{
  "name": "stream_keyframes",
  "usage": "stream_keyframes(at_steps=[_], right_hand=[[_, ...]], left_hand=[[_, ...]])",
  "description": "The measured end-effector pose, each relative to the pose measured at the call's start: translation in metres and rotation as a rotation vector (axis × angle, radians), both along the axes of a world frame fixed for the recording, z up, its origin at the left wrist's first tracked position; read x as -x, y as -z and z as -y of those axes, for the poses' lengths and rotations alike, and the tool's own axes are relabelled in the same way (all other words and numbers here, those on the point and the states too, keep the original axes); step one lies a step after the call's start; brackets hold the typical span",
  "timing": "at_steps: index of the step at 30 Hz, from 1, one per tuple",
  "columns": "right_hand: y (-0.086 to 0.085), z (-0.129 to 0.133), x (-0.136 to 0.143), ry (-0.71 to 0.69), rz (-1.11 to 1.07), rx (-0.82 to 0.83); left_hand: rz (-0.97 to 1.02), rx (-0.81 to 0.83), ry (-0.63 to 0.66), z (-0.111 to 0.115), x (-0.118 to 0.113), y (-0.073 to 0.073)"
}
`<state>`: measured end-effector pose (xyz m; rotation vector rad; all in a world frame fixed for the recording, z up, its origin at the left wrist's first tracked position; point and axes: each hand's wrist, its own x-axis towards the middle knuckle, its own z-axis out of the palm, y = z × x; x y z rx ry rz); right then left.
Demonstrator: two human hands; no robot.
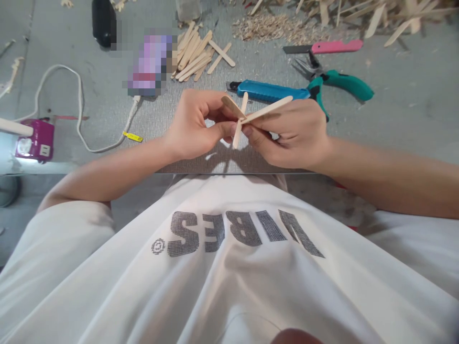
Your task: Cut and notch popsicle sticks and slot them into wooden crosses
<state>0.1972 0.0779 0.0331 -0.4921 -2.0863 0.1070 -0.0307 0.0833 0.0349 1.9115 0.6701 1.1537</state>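
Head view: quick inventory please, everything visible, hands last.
Held craft sticks: at least three, pale, centre
Phone: one, purplish, blurred, upper left
Loose craft sticks: many, pale, right of phone
Wood shavings: one heap, pale, top
Wood scraps: many, pale, top right
Bladed tool: one, pink and dark, upper right
Pliers: one, teal-handled, upper right
Cutter: one, blue, beside pliers
Rounded object: one, black, top left
Container: one, clear, top, cut off
Cable: one, white, left
Tag: one, yellow, on cable
Block: one, purple, left edge
Table: one, grey, beneath these
Shirt: one, white, bottom
Left hand: one, bare, pinching held sticks
Right hand: one, bare, pinching held sticks
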Motion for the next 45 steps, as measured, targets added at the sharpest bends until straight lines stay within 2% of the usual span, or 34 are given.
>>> stream_keyframes(at_steps=[3, 8, 16, 20, 23, 27, 30, 34, 38, 40, 45], right_hand=[[-0.001, -0.001, -0.004, 0.018, 0.053, 0.001], [0.003, -0.011, -0.017, 0.006, 0.196, 0.156], [-0.008, -0.006, -0.012, -0.131, 0.034, -0.160], [-0.016, -0.002, -0.010, -0.134, 0.057, -0.133], [-0.021, 0.002, -0.012, -0.141, 0.079, -0.106], [-0.023, 0.008, -0.013, -0.139, 0.070, 0.084], [-0.023, 0.011, -0.011, -0.097, 0.083, 0.189], [-0.022, 0.013, -0.004, -0.129, -0.104, 0.155], [-0.025, 0.015, -0.001, -0.121, -0.069, 0.227], [-0.026, 0.014, 0.000, -0.108, -0.077, 0.213], [-0.021, 0.009, 0.001, -0.137, -0.164, 0.153]], left_hand=[[0.016, -0.033, -0.025, 0.001, -0.001, 0.001], [-0.007, -0.173, -0.056, 0.007, 0.003, 0.005], [0.051, -0.548, -0.109, 0.021, -0.006, -0.003], [0.001, -0.614, -0.196, 0.025, -0.008, -0.003], [0.001, -0.644, -0.212, 0.025, -0.007, 0.002], [0.030, -0.567, -0.142, 0.023, -0.006, 0.008], [0.059, -0.508, -0.101, 0.023, -0.006, 0.008], [0.140, -0.446, -0.069, 0.025, -0.008, 0.006], [0.025, -0.267, -0.097, 0.028, -0.009, 0.010], [-0.018, -0.204, -0.111, 0.029, -0.009, 0.011], [0.054, -0.174, -0.077, 0.034, -0.010, 0.003]])
